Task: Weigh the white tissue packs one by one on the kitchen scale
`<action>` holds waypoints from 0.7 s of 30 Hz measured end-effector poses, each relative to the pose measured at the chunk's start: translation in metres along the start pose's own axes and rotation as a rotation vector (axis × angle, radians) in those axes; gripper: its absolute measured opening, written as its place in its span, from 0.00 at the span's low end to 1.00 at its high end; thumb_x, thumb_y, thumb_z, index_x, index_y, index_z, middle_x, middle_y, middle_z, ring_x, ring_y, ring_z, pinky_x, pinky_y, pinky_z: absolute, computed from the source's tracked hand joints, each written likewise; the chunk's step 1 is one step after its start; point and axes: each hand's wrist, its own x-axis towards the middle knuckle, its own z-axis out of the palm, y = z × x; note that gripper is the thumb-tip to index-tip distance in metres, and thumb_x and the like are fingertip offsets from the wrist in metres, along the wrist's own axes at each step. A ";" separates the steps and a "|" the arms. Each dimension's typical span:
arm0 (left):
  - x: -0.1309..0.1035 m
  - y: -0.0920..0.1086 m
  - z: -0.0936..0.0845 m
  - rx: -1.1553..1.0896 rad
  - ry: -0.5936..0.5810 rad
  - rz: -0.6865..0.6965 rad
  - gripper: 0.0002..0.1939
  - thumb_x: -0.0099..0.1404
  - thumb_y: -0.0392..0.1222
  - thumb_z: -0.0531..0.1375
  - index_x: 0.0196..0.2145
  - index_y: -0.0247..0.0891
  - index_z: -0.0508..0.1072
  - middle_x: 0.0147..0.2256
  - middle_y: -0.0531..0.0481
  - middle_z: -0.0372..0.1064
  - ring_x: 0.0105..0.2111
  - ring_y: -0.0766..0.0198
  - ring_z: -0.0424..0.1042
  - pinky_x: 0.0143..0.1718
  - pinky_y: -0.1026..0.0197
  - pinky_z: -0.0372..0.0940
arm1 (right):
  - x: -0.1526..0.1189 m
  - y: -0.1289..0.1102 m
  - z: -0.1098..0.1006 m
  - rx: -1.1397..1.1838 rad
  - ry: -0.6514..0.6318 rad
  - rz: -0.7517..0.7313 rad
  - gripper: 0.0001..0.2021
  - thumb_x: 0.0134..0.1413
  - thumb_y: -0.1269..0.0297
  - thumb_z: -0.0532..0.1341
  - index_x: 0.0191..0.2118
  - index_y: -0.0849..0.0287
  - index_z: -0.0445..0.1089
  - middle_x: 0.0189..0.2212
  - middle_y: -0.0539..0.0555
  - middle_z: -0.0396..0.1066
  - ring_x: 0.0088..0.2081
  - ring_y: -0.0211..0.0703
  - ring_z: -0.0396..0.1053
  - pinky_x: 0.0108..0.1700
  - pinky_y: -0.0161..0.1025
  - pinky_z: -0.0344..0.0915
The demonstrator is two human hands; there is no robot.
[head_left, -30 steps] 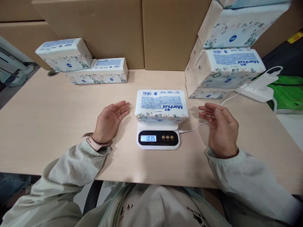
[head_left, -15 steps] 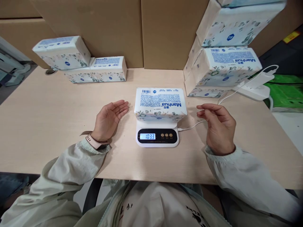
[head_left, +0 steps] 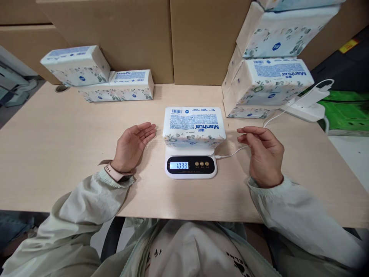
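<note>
A white tissue pack (head_left: 193,125) with blue print lies on a white digital scale (head_left: 191,167), whose lit display reads 103.3. To the left of the pack my left hand (head_left: 131,146) rests on its side on the table, palm inward, fingers stretched and holding nothing. My right hand (head_left: 263,156) is to the right of the pack, its fingers loosely curved with a gap to the thumb and nothing visible between them. Neither hand touches the pack or the scale. A white cable runs from the scale's right side past my right hand.
Several tissue packs (head_left: 115,91) are stacked at the back left of the table (head_left: 72,154). A taller stack (head_left: 273,82) stands at the back right, beside a white power strip (head_left: 305,109). Cardboard boxes (head_left: 115,34) line the back edge. A green object (head_left: 348,111) is at the far right.
The camera view has shifted very slightly. Both hands, the pack and the scale keep their places, and the display still shows 103.3.
</note>
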 end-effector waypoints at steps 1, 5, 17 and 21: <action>0.000 0.000 0.000 -0.004 0.002 -0.002 0.16 0.70 0.47 0.60 0.42 0.34 0.84 0.49 0.39 0.83 0.54 0.53 0.80 0.68 0.49 0.70 | 0.000 0.000 0.000 0.002 0.001 0.000 0.04 0.58 0.58 0.73 0.38 0.47 0.84 0.40 0.52 0.84 0.35 0.44 0.78 0.45 0.46 0.77; -0.001 0.001 0.002 -0.018 0.015 -0.010 0.17 0.71 0.45 0.58 0.40 0.33 0.85 0.48 0.40 0.83 0.53 0.55 0.81 0.66 0.50 0.71 | 0.001 0.001 0.000 -0.002 0.000 -0.005 0.02 0.58 0.58 0.73 0.38 0.45 0.85 0.40 0.53 0.84 0.36 0.45 0.78 0.45 0.47 0.77; 0.001 0.000 0.000 -0.028 0.013 -0.008 0.18 0.72 0.45 0.57 0.40 0.33 0.85 0.46 0.39 0.84 0.50 0.56 0.81 0.67 0.49 0.71 | -0.002 0.002 -0.001 -0.009 -0.006 -0.003 0.03 0.58 0.57 0.74 0.38 0.45 0.85 0.39 0.52 0.84 0.35 0.43 0.77 0.44 0.45 0.77; 0.000 0.001 0.000 -0.034 0.009 -0.008 0.18 0.73 0.44 0.55 0.41 0.32 0.85 0.47 0.39 0.83 0.51 0.56 0.81 0.67 0.49 0.70 | -0.003 -0.001 0.000 0.006 0.004 0.001 0.06 0.57 0.56 0.75 0.39 0.49 0.84 0.38 0.51 0.84 0.34 0.40 0.77 0.43 0.42 0.77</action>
